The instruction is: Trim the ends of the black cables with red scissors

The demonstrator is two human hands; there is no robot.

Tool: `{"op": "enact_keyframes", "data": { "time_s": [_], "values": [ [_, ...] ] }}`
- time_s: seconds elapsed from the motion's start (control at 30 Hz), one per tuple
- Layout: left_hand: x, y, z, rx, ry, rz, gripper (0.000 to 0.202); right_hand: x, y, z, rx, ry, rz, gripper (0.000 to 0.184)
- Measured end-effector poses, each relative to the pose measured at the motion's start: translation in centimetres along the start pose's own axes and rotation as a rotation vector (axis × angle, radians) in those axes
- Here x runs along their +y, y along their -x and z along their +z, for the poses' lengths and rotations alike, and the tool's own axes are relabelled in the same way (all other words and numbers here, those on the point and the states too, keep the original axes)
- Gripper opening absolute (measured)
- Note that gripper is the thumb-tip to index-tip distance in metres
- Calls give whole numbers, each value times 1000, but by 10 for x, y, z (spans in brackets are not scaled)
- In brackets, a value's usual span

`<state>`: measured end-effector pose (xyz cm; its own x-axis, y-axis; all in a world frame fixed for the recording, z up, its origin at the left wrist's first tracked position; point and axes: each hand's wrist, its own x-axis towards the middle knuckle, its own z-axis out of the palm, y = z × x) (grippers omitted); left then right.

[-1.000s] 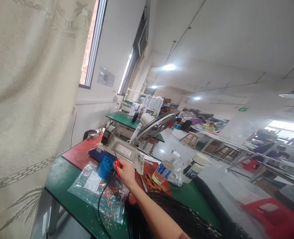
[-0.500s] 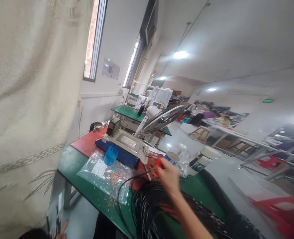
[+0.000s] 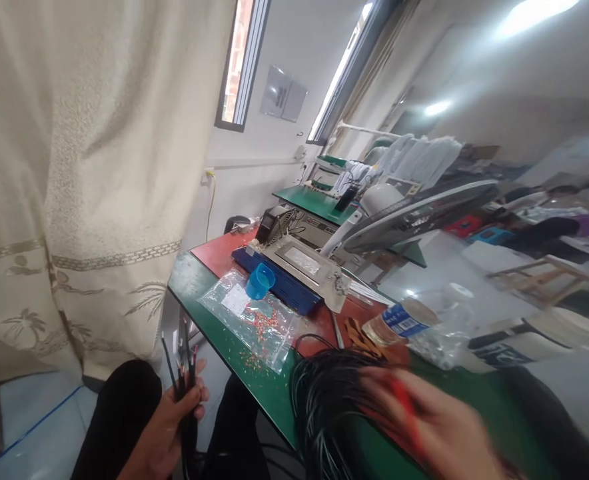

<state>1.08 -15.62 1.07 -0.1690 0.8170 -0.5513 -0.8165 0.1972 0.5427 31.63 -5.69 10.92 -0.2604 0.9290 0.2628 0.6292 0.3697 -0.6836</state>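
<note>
**Black cables: one bunch in your left hand, the coil on the bench**

Black cables [image 3: 182, 373]: your left hand [image 3: 167, 430] is clamped around a small bunch of them, held low over your lap, below the table edge. The cut ends stand upward above your fist; a few tips show coloured cores.

Your right hand [image 3: 439, 433] is over the near end of the green table [image 3: 199, 300], badly blurred. Something red [image 3: 407, 407] shows at the fingers; you cannot tell whether the hand is closed on it or what it is.

Just left of that hand lies a large coil of black cable [image 3: 324, 400], resting on the table and spilling over its near edge.

Beyond the coil: a clear plastic bag [image 3: 254, 320] flat on the table, with small red and orange bits scattered on it. A blue cup [image 3: 259, 281] sits at its far edge, touching a grey machine [image 3: 299, 267] on a blue base. To the right, a plastic bottle [image 3: 394, 323] lies on its side. A desk fan [image 3: 414, 213] stands behind. A cream curtain [image 3: 74, 167] hangs at left.
</note>
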Motion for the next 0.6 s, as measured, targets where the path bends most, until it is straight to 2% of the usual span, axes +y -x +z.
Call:
{"op": "enact_keyframes", "data": {
  "time_s": [0.07, 0.1, 0.2, 0.27, 0.33, 0.43, 0.6],
  "values": [
    [-2, 5, 12, 19, -22, -6, 46, -25, -11, 46, -319, -140, -85, 25],
    [-3, 7, 17, 40, -19, -8, 45, -37, -14, 68, -427, -201, -123, 24],
    [-4, 13, 24, 85, 16, -3, 47, -63, -14, 123, -565, -269, -74, 19],
    [-5, 18, 28, 61, 17, -14, 47, -68, -9, 146, -600, -275, -30, 20],
    [-8, 22, 33, 29, -14, -28, 44, -66, -4, 159, -621, -298, 6, 22],
    [-14, 22, 41, 2, -67, -44, 44, -55, -2, 166, -655, -458, 62, 20],
    [-20, 8, 46, 158, -39, 63, 45, -37, -10, 161, -593, -670, 178, 18]
  ]
}}
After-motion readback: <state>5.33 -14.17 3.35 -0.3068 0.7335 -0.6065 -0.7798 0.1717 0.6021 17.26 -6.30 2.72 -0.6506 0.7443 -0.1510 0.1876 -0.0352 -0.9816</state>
